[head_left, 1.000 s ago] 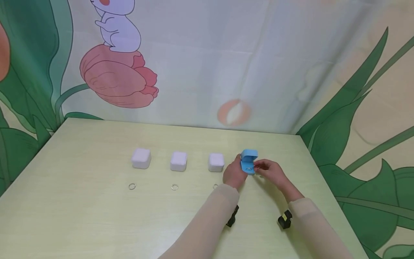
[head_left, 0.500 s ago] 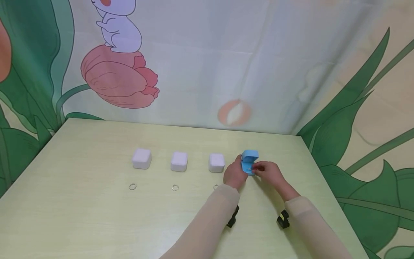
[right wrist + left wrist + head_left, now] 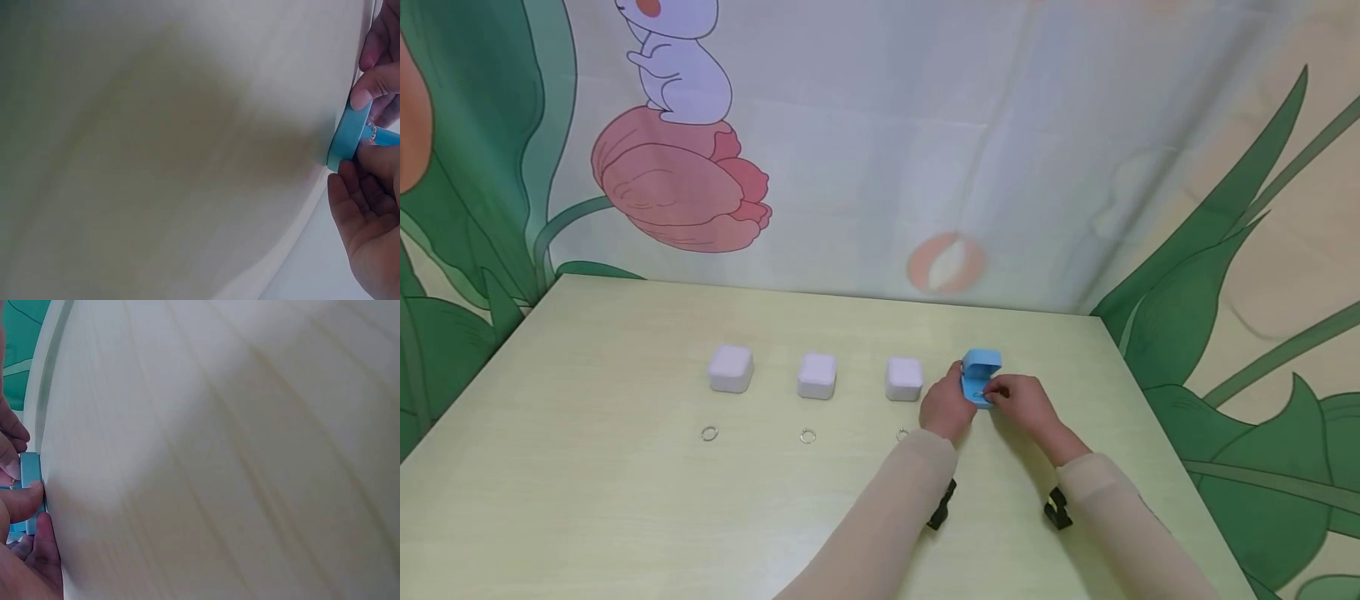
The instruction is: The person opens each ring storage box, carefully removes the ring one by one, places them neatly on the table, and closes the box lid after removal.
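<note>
One open blue ring box (image 3: 979,379) is sitting at the table's (image 3: 587,517) two o'clock, the left hand (image 3: 946,407) gripping its side while the right hand (image 3: 1024,405) is pinching a ring (image 3: 981,394) inside; three white boxes (image 3: 817,375) are lining up toward nine o'clock.

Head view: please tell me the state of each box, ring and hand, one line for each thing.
Blue box: lid open, a ring in it, on the table.
Three white boxes: shut, in a row.
Three rings: loose on the table, one before each white box.
Left hand: holds the blue box.
Right hand: fingertips at the ring in the blue box.
</note>
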`<action>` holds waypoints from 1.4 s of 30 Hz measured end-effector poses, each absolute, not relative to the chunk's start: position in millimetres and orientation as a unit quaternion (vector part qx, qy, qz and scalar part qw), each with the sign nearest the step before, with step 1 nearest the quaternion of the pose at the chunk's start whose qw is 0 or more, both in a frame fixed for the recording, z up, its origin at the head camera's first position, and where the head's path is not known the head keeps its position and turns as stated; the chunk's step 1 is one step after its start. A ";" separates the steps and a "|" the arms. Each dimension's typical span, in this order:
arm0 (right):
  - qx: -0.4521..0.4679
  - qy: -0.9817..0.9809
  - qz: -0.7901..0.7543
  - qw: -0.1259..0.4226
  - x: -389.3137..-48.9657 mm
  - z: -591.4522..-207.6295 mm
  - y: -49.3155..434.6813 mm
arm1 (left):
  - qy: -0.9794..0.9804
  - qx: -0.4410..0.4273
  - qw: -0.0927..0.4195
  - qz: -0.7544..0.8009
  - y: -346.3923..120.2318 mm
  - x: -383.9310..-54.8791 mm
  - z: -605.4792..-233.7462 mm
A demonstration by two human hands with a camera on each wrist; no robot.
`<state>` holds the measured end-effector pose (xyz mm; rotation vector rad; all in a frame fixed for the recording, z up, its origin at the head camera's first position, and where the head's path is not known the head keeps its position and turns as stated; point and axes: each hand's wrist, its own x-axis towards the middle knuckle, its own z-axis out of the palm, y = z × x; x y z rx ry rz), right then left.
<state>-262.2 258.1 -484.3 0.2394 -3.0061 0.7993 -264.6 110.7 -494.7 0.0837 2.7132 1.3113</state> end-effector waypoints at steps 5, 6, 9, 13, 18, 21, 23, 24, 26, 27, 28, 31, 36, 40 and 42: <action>0.085 -0.965 0.247 0.019 -263.3 -484.6 257.3 | 0.894 0.032 0.061 0.443 109.9 -263.2 -493.9; 0.085 -0.965 0.246 0.019 -263.4 -484.6 257.3 | 0.893 0.032 0.061 0.444 109.7 -263.0 -493.6; 0.085 -0.967 0.241 0.017 -263.7 -484.6 257.1 | 0.894 0.033 0.058 0.444 109.3 -263.0 -493.6; 0.088 -0.969 0.229 0.014 -263.9 -484.2 256.6 | 0.897 0.032 0.059 0.437 109.6 -263.9 -495.4; 0.101 -0.970 0.219 0.020 -264.1 -482.4 255.1 | 0.901 0.027 0.060 0.429 110.1 -265.9 -496.4; 0.107 -0.970 0.215 0.023 -264.9 -481.9 255.1 | 0.903 0.028 0.058 0.425 110.0 -266.5 -495.8; 0.108 -0.971 0.211 0.022 -265.0 -482.0 255.5 | 0.903 0.028 0.059 0.424 110.0 -266.5 -495.8; 0.107 -0.972 0.210 0.020 -264.9 -482.0 255.8 | 0.903 0.028 0.060 0.424 110.1 -266.4 -496.0; 0.106 -0.973 0.205 0.016 -264.2 -481.4 255.8 | 0.903 0.027 0.062 0.424 110.6 -266.2 -496.5; 0.107 -0.973 0.203 0.016 -264.0 -481.6 256.0 | 0.903 0.027 0.062 0.424 110.7 -266.0 -496.7; 0.107 -0.973 0.202 0.016 -263.8 -481.4 256.0 | 0.903 0.027 0.062 0.425 110.9 -265.9 -496.8; 0.111 -0.973 0.201 0.017 -263.9 -481.2 255.9 | 0.903 0.028 0.059 0.425 111.0 -265.9 -496.6; 0.118 -0.973 0.197 0.021 -265.3 -482.6 258.5 | 0.904 0.030 0.057 0.423 111.0 -266.1 -496.3; 0.125 -0.971 0.203 0.022 -265.1 -482.8 260.9 | 0.903 0.030 0.058 0.425 111.2 -265.5 -496.3; 0.127 -0.970 0.206 0.022 -264.7 -482.4 261.5 | 0.902 0.029 0.057 0.426 111.2 -265.1 -496.4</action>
